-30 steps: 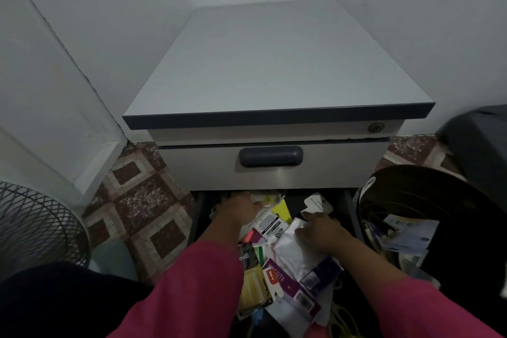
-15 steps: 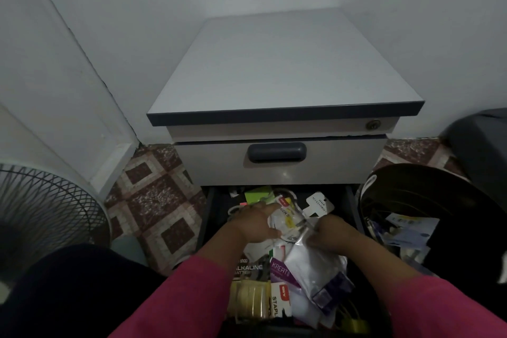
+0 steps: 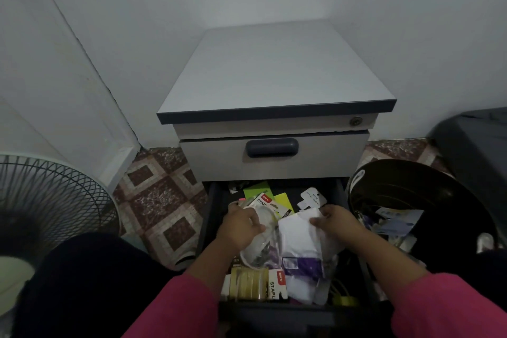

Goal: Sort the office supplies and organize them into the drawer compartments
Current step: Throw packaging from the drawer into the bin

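Two hands in drawer point(image 3: 212, 217), left hand point(image 3: 241, 225) grips clear pkt point(image 3: 264, 217), right hand point(image 3: 333, 221) pinches white pouch point(image 3: 297, 236)

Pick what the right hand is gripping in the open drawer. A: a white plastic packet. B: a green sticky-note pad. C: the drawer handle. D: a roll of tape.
A: the right hand pinches the top edge of the white plastic packet lying over the clutter.
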A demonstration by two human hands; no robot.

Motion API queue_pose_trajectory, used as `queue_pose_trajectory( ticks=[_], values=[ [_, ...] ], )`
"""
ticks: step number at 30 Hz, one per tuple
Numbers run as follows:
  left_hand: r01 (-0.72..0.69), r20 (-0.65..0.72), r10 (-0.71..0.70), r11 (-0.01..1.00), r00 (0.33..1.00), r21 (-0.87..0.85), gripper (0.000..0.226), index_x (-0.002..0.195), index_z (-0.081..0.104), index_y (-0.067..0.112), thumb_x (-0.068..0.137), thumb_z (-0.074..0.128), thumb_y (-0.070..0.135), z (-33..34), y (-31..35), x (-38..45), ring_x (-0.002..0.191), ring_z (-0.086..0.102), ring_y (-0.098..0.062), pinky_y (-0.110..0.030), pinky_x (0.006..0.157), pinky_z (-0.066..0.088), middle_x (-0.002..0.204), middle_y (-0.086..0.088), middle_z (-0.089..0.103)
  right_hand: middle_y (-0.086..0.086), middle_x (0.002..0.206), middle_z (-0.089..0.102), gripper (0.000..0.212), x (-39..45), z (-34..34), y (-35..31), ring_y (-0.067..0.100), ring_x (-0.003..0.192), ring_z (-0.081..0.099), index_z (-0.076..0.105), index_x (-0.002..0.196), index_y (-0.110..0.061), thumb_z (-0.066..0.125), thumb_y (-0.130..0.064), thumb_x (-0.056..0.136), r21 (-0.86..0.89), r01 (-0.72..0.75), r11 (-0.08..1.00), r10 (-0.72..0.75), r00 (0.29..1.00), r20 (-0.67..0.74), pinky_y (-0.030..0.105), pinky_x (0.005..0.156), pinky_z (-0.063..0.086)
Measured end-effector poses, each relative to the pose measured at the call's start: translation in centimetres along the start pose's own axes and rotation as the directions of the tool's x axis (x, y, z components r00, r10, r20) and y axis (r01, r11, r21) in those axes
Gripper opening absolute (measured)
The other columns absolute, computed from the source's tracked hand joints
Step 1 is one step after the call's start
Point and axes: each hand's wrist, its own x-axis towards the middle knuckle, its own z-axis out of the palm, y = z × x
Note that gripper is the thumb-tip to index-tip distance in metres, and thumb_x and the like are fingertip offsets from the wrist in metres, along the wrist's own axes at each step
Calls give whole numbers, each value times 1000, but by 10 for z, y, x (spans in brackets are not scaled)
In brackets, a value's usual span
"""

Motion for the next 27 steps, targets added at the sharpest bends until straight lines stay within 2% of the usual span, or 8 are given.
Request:
queue_pose_trajectory(
  ticks=[2,4,8,11,14,18,23,27],
  values=[
    [66,-52,-65,998,997,24,38,110,50,18,81,74,25,4,0,-4,107,54,-28,-36,95,46,129,-12,35,15,114,61,39,-6,2,1,28,106,58,57,117,-1,69,-20,86,37,-31,999,30,999,37,29,82,44],
    [160,-103,-152,984,983,74,66,129,35,14,79,75,31,5,0,-6,111,53,-33,-43,93,47,129,-15,38,15,120,59,48,-12,7,3,26,104,58,54,123,-2,73,-15,82,14,-67,998,65,993,100,31,86,47],
    [263,-81,-255,956,964,128,85,136,30,10,74,76,43,4,-2,-5,117,51,-36,-47,95,46,130,-16,49,11,126,54,55,-20,19,6,24,109,56,51,124,-6,76,-23,78,-151,-78,985,98,987,127,29,85,49],
    [288,-111,-279,955,954,69,73,127,44,8,70,78,39,-2,-5,-4,113,54,-33,-43,92,49,124,-14,53,11,126,53,56,-22,24,4,24,109,56,48,125,-7,74,-24,78,-171,-62,983,82,990,111,28,82,48],
    [282,-85,-297,948,951,-150,43,101,62,6,68,79,26,-10,-6,-3,93,64,-28,-37,79,55,103,-13,65,9,124,53,54,-26,28,2,22,109,56,47,124,-8,72,-25,79,-235,-47,971,66,995,73,27,80,46],
    [255,-90,-290,925,953,-282,30,96,58,1,75,74,16,-18,-5,-4,82,60,-25,-28,64,46,94,-12,61,8,118,58,39,-26,33,4,23,107,59,54,115,-9,66,-19,80,-264,-79,961,86,996,14,28,84,48],
    [210,-121,-254,933,960,-292,24,98,61,7,79,71,16,-19,-5,-8,86,64,-28,-37,78,54,96,-11,66,8,116,61,39,-26,32,0,23,108,59,58,113,-7,70,-22,80,-248,-82,965,94,995,35,29,85,49],
    [163,-151,-223,929,963,-331,21,94,63,8,78,73,16,-21,-1,-11,85,64,-27,-35,76,53,91,-9,66,9,119,60,42,-27,35,2,23,108,59,57,117,-8,69,-20,79,-236,-67,969,85,994,67,30,87,50]
  ],
)
